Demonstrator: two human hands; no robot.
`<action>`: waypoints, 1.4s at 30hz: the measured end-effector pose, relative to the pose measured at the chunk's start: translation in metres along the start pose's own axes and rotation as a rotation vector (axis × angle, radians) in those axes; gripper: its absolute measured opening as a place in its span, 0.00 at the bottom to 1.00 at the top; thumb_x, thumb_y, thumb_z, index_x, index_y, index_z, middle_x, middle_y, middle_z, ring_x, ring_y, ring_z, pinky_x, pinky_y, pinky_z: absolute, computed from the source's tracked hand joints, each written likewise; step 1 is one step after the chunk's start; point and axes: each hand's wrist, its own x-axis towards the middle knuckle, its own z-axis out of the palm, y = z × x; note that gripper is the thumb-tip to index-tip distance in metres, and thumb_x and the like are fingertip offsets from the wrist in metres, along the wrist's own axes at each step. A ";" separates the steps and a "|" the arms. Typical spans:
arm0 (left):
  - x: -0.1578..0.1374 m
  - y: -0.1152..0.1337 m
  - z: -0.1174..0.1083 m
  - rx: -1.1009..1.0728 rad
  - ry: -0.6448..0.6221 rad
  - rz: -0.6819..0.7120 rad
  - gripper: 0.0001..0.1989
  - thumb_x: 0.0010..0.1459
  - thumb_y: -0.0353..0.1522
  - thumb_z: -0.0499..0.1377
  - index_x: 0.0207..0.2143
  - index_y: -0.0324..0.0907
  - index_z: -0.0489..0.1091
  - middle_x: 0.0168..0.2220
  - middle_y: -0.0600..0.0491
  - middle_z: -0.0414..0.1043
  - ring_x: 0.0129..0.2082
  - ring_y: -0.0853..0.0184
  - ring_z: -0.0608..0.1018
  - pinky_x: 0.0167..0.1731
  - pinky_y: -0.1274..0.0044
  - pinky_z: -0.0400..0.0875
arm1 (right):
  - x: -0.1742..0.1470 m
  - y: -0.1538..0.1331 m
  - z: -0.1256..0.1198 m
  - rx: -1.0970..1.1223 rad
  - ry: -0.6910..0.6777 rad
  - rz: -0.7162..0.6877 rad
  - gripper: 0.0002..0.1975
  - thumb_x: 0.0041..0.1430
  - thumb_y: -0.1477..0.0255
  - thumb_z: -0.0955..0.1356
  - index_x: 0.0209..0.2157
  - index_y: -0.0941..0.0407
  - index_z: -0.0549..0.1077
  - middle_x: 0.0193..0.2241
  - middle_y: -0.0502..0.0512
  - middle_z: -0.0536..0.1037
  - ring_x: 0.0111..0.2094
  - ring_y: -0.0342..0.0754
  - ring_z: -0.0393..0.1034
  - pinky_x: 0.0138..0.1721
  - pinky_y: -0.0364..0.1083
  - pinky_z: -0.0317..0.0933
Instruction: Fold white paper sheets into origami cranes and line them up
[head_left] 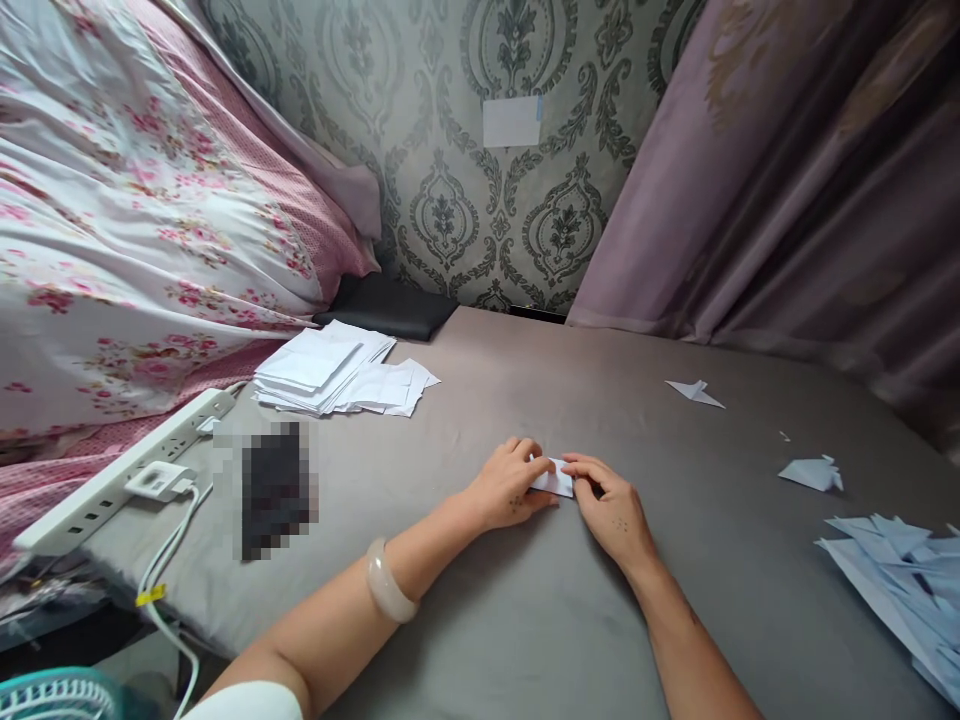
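A small folded piece of white paper (553, 480) lies on the grey surface between my two hands. My left hand (514, 485) has its fingers curled over the paper's left end, thumb along the near side. At the right end, my right hand (611, 505) pinches the paper's edge between thumb and fingers. The fingertips hide parts of the paper, so its exact fold cannot be made out. A pale bangle (390, 582) sits on my left forearm.
Stacked white paper sheets (311, 362) lie at the back left, near a black flat case (390, 305). A power strip (127, 470) with cables runs along the left edge. Folded paper pieces (900, 570) are heaped at the right; a folded scrap (697, 392) lies further back.
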 end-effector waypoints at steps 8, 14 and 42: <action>-0.002 0.000 0.004 0.135 0.040 0.075 0.15 0.65 0.39 0.46 0.39 0.42 0.69 0.41 0.46 0.69 0.39 0.62 0.69 0.39 0.71 0.65 | 0.005 0.003 0.001 0.249 0.194 0.290 0.14 0.54 0.63 0.65 0.40 0.56 0.73 0.39 0.60 0.78 0.39 0.52 0.74 0.42 0.51 0.67; 0.003 0.003 -0.005 -0.560 0.466 -0.314 0.17 0.64 0.39 0.48 0.35 0.39 0.72 0.30 0.50 0.72 0.30 0.69 0.71 0.33 0.78 0.65 | 0.008 -0.007 0.000 0.401 0.290 0.348 0.21 0.52 0.58 0.68 0.42 0.57 0.70 0.39 0.61 0.78 0.37 0.50 0.75 0.35 0.47 0.68; 0.000 0.005 -0.001 -1.247 0.222 -0.691 0.11 0.52 0.32 0.56 0.39 0.39 0.64 0.23 0.56 0.68 0.22 0.71 0.72 0.26 0.78 0.69 | -0.007 -0.014 -0.001 -0.239 -0.134 -0.135 0.18 0.58 0.77 0.61 0.45 0.48 0.75 0.37 0.53 0.72 0.36 0.45 0.67 0.35 0.42 0.61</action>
